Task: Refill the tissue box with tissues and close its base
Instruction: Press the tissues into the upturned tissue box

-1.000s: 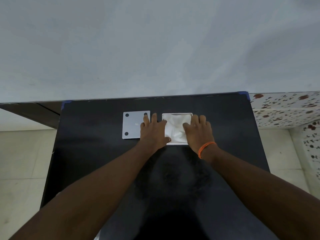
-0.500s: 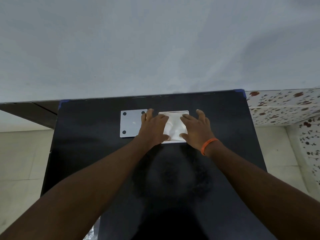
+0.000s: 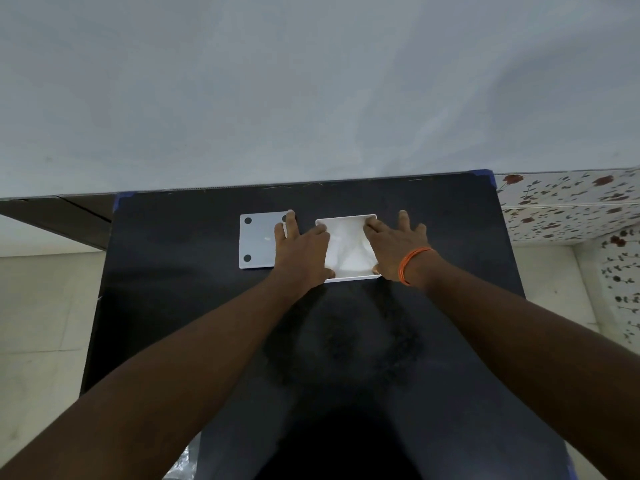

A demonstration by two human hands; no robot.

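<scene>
A white tissue box (image 3: 349, 279) lies upside down with its base open, far on the black table (image 3: 207, 306). White tissues (image 3: 348, 249) fill its inside. My left hand (image 3: 303, 249) rests on the box's left side, fingers spread, with a thumb at the near rim. My right hand (image 3: 394, 247), with an orange band on the wrist, presses fingertips onto the tissues at the box's right side. The white square base plate (image 3: 258, 242), with dark round feet at its corners, lies flat just left of the box, partly under my left fingers.
The table stands against a pale grey wall (image 3: 311, 91). A floral-patterned surface (image 3: 568, 209) sits at the right. A bit of clear plastic (image 3: 180, 465) shows at the table's near left edge. Pale floor tiles lie on both sides.
Both hands have spread apart from the middle of the tissues toward the box's sides, so more of the tissues shows. The box and base plate have stayed put.
</scene>
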